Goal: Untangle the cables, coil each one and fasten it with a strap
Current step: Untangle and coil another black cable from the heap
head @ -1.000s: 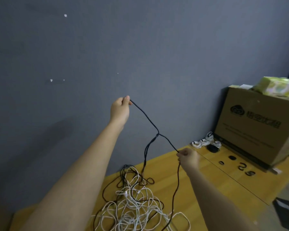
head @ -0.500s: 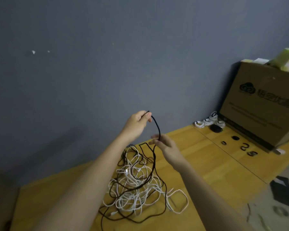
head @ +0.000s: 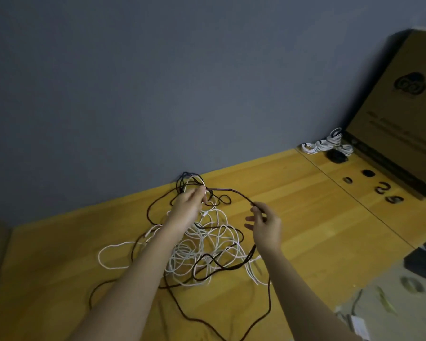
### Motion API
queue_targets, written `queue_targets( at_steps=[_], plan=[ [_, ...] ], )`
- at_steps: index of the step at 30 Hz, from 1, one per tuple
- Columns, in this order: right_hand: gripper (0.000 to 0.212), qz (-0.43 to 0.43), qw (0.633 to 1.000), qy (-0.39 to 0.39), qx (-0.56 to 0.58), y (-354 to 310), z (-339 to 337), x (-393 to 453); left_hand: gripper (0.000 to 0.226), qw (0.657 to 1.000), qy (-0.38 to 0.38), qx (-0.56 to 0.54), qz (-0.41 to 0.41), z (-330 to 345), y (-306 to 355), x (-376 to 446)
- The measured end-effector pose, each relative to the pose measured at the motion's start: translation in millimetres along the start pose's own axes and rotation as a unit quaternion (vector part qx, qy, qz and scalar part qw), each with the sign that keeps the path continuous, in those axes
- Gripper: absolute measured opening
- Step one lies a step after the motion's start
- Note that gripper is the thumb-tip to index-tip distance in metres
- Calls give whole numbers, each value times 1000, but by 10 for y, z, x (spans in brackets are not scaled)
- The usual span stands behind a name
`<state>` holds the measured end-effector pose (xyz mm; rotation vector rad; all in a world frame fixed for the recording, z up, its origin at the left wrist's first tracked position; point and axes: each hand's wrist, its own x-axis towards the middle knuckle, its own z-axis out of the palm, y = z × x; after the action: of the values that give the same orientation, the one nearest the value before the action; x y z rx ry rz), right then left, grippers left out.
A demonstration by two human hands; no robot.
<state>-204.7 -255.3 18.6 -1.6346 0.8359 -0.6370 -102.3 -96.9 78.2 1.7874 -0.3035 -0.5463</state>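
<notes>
A black cable [head: 228, 191] stretches sideways between the hands, the left hand [head: 190, 207] pinching one end, the right hand [head: 266, 226] the other. Below them a tangle of white cables [head: 202, 249] covers the bench [head: 305, 217]. Right of the right hand lie four straps [head: 384, 188] and a cardboard box [head: 403, 107].

Dim, soft and slightly blurred, with wide-angle bending at the edges.

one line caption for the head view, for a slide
Both hands, left and right, hold a black cable above tangled white cables on a wooden table.
</notes>
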Motion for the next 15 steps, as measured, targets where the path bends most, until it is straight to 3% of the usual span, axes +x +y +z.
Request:
queue_targets(
  at_steps=[3, 6, 10, 15],
  plan=[
    [19, -25, 999, 40, -27, 248, 104, 97, 42, 993, -79, -72, -44, 146, -328, 13],
    [24, -125, 979, 31, -157, 530, 252, 284, 44, 976, -144, -159, -22, 248, -561, 89],
    [25, -215, 933, -24, -287, 808, 508, 519, 41, 959, -150, -238, 36, 378, -776, 271],
    [23, -275, 919, -32, -282, 906, 654, 470, 39, 940, -129, -302, 89, 466, -855, 303]
  ],
)
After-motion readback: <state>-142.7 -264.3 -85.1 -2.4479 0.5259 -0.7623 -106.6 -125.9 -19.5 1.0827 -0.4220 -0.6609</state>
